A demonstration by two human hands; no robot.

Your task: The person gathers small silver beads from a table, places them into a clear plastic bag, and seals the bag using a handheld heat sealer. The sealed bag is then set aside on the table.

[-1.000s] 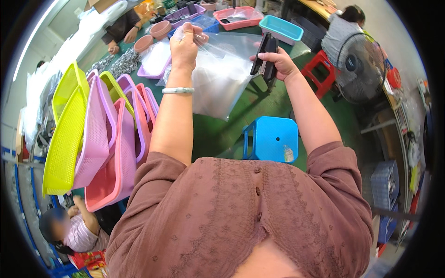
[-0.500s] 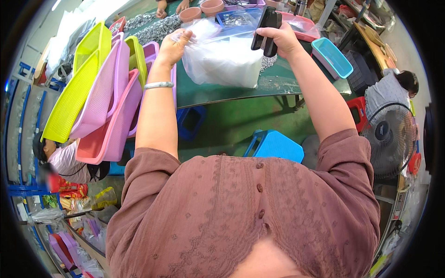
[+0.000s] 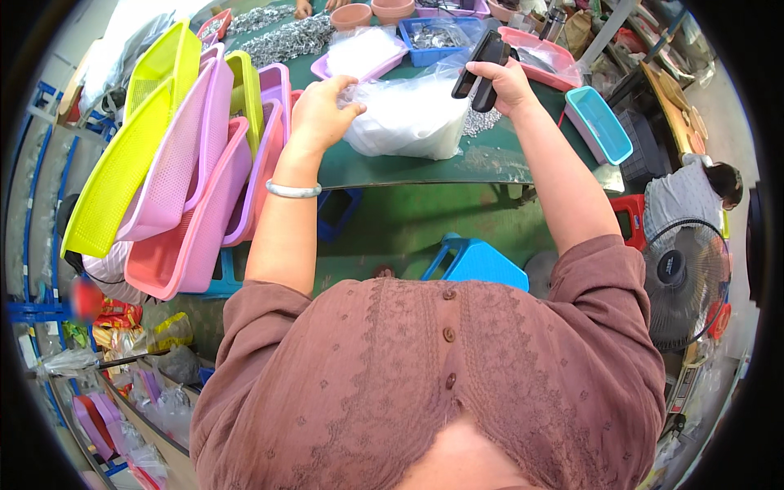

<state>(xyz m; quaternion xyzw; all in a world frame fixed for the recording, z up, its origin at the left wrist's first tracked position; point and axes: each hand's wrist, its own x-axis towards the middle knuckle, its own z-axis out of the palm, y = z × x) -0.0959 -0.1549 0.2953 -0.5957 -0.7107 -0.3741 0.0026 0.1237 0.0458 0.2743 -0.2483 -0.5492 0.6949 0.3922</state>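
Loosely, the left hand (image 3: 320, 117) curves, thumb and fingers apart, at the left end of a clear bag (image 3: 404, 122); whether it pinches film is unclear. The right hand (image 3: 505, 86) grips a black stapler (image 3: 483, 67), partly hiding the bag's upper right. White contents blur, near the tabletop (image 3: 508, 151) edge; another person's hands (image 3: 304, 9) are cut off above.
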